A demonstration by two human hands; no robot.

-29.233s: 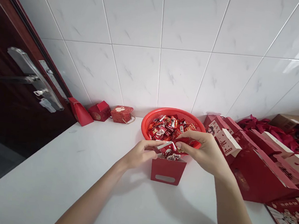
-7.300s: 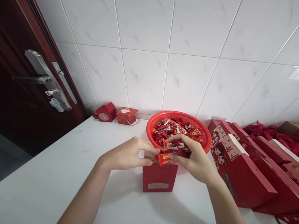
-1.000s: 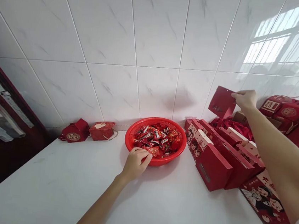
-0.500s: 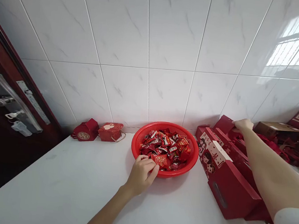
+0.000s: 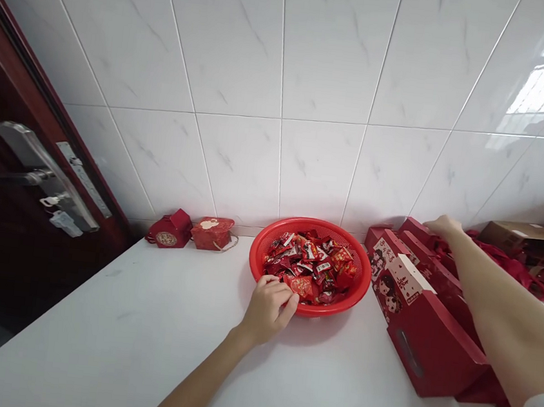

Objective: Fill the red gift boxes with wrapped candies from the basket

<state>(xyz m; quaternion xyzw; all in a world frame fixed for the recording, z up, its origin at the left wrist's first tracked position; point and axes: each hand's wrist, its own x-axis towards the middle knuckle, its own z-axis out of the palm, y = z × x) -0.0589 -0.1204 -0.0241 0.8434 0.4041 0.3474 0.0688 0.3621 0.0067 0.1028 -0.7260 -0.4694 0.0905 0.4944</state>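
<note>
A round red plastic basket (image 5: 306, 310) stands near the wall, heaped with candies (image 5: 314, 267) in red wrappers. My left hand (image 5: 269, 308) is at its near left rim, with fingers curled over the edge and the thumb close to the wrappers. On the right, my right hand (image 5: 446, 227) reaches to the far end of a row of dark red boxes (image 5: 447, 341), beside an upright flap. The fingers of that hand are mostly hidden, and what they touch does not show clearly.
Two small red boxes, one house-shaped (image 5: 171, 228) and one with a cord handle (image 5: 213, 233), sit against the tiled wall. A brown carton (image 5: 516, 235) and red items lie at the far right. A door handle (image 5: 46, 173) is at the left.
The camera view has shifted, so most things appear farther right. The flap by my right hand looks lower than before. My left hand stays at the basket's rim.
</note>
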